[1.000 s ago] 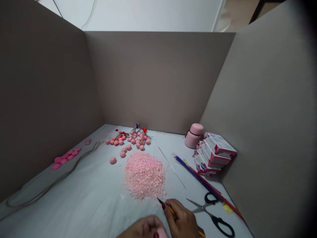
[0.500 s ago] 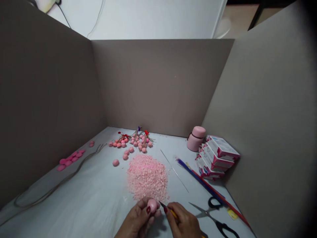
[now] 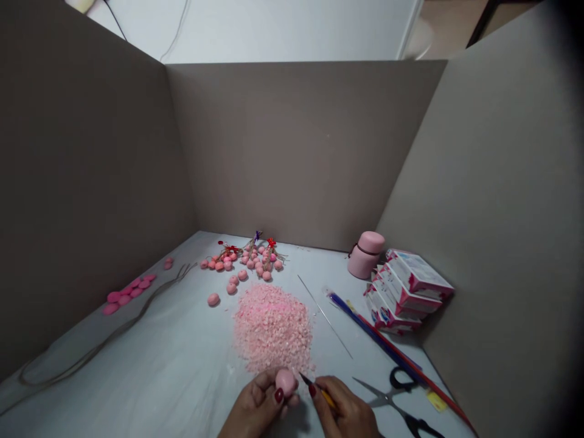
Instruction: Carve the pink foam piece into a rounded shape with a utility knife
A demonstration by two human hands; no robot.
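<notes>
Between the fingers and thumb of my left hand (image 3: 255, 404) sits a round pink ball (image 3: 285, 382), its surface smooth where it shows. My right hand (image 3: 344, 407) grips a craft knife (image 3: 326, 398) with a yellow handle and a dark pointed blade. The blade tip is just right of the ball, apart from it. Right beyond both hands lies a heap of pink shavings (image 3: 274, 328). Several more pink balls (image 3: 232, 288) rest behind the heap, some in bunches tied with cord and red or purple bows (image 3: 271, 243).
Open scissors (image 3: 387, 398) lie right of my right hand. Beyond them are blue and red pipe cleaners (image 3: 383, 340), a long needle (image 3: 325, 316), stacked small boxes (image 3: 406, 292) and a pink flask (image 3: 366, 255). Cord (image 3: 104, 347) and flat pink pieces (image 3: 124, 299) lie left. Grey panels (image 3: 296, 152) enclose the table.
The knife blade has moved slightly away from the ball, to the right. Both hands sit a little further right and lower in view, the camera having shifted slightly too.
</notes>
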